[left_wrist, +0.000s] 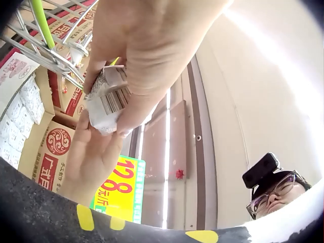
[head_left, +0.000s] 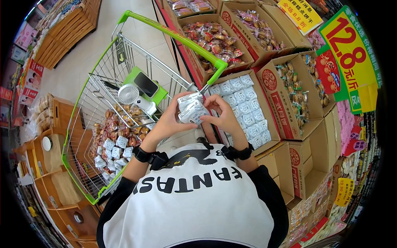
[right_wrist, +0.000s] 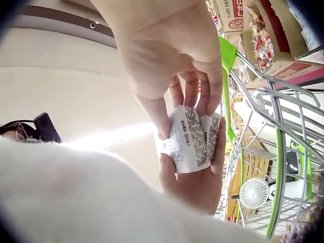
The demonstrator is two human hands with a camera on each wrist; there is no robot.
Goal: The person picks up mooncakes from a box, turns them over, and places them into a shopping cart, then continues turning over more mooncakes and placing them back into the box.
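A few white paper-wrapped packets (head_left: 192,110) with dark print, which look like wrapped mooncakes, are held together in front of the chest. My left hand (head_left: 166,123) grips them from the left, thumb along the near side. From the right, my right hand (head_left: 225,118) pinches them between thumb and curled fingers. Rows of printing and a barcode show on the wrappers (left_wrist: 112,101) in the left wrist view. In the right wrist view two wrapped packets (right_wrist: 188,139) overlap between the hands. Similar white packets (head_left: 244,103) stand in rows in a carton to the right.
A green-rimmed shopping cart (head_left: 142,17) stands at left, with a white fan (head_left: 128,94), a phone (head_left: 146,84), red-wrapped snacks (head_left: 105,132) and white packets (head_left: 116,152) inside. Cartons of wrapped snacks (head_left: 213,39) line the right, beside a 12.8 price sign (head_left: 347,45). Wooden shelving (head_left: 62,177) stands left.
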